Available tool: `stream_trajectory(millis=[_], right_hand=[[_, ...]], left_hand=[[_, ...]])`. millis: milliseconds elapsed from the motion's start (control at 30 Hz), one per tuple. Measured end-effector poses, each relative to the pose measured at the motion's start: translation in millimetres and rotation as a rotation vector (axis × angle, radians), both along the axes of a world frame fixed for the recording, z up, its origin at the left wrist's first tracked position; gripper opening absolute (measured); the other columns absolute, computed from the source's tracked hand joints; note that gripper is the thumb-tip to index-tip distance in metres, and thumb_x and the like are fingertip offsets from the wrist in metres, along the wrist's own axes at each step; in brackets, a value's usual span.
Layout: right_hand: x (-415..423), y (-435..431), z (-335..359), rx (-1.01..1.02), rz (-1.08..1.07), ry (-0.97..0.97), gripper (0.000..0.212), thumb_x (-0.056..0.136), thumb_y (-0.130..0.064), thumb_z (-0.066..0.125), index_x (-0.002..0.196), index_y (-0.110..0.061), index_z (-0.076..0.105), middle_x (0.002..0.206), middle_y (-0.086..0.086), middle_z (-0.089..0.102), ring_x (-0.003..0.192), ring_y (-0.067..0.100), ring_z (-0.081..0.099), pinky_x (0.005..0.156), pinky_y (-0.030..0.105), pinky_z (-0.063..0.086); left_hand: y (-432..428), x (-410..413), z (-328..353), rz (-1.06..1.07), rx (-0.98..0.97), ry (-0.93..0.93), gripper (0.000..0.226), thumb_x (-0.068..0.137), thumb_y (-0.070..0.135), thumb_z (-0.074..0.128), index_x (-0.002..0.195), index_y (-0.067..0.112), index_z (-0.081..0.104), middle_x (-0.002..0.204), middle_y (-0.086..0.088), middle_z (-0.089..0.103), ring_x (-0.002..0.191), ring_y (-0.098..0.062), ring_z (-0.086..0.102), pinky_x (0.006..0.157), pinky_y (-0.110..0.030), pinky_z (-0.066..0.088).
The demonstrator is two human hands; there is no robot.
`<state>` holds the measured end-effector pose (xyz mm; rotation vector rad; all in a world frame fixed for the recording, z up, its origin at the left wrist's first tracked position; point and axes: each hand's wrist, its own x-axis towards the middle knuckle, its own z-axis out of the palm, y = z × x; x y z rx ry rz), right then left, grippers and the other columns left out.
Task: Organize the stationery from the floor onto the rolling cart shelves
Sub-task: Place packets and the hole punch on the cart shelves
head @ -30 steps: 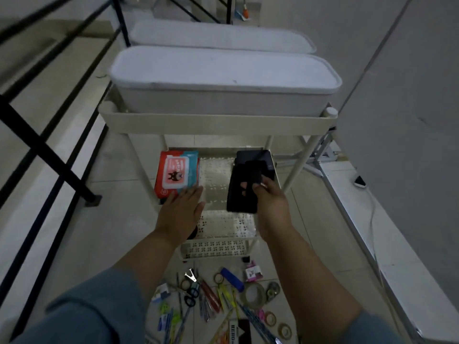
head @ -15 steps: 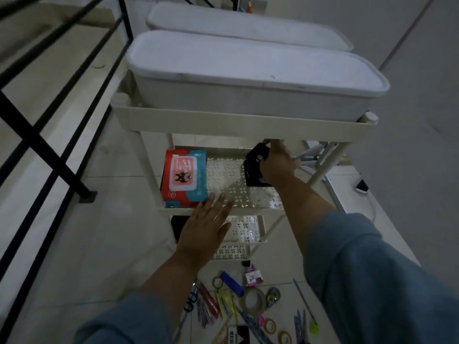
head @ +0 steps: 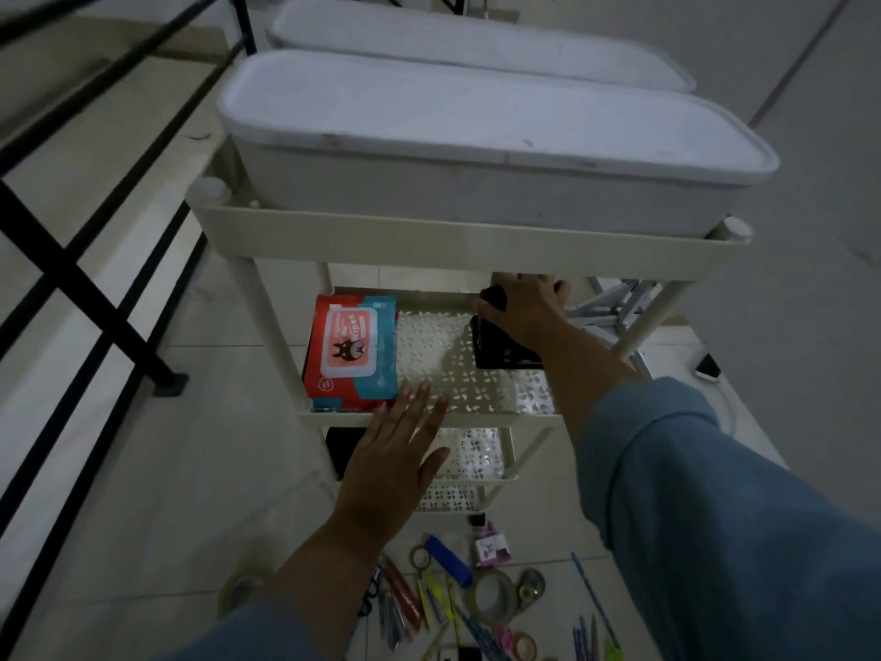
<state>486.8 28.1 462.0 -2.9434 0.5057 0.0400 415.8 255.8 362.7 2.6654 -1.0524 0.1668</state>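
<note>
The cream rolling cart stands in front of me. On its perforated middle shelf a red and blue wipes pack lies at the left. A black case stands at the back right, and my right hand grips its top under the upper tray. My left hand hovers flat with spread fingers over the shelf's front edge, holding nothing. Loose stationery lies on the floor below: pens, a blue item, a tape roll, a pink box.
A long white lidded box fills the top tray, with another behind it. A black railing runs along the left. A dark item sits on the lower shelf. A phone lies on the ledge at right.
My right hand carried the black case from the shelf's front to its back right and stood it there. My left hand left the wipes pack and drew back to the front edge.
</note>
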Motion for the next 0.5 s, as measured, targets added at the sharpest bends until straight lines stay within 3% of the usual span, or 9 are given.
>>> stream_trajectory(millis=[200,400,500], right_hand=[[8,-4,-7,0.025,-0.030,0.024,0.052,0.094,-0.048,0.042,0.132,-0.012,0.042,0.143,0.017,0.036,0.135,0.036,0.026,0.114,0.049,0.012],[4,7,-20,0.166,-0.138,-0.178,0.043,0.092,-0.040,0.052,0.123,-0.011,0.048,0.137,0.015,0.039,0.138,0.033,0.020,0.114,0.056,-0.003],[-3,18,-28,0.148,-0.206,-0.257,0.042,0.091,-0.042,0.053,0.124,-0.018,0.047,0.142,0.009,0.031,0.143,0.035,0.006,0.110,0.063,-0.003]], left_hand=[[0,-1,0,0.000,-0.002,-0.014,0.055,0.100,0.047,0.013,0.145,0.019,0.029,0.148,-0.006,0.039,0.138,-0.024,0.033,0.111,-0.035,0.020],[-1,-1,0,0.001,-0.001,-0.006,0.056,0.100,0.048,0.014,0.144,0.020,0.032,0.148,-0.006,0.038,0.140,-0.020,0.028,0.114,-0.030,0.009],[-1,-2,0,0.007,0.004,-0.002,0.056,0.100,0.048,0.013,0.145,0.021,0.031,0.150,-0.005,0.036,0.141,-0.016,0.021,0.114,-0.029,0.006]])
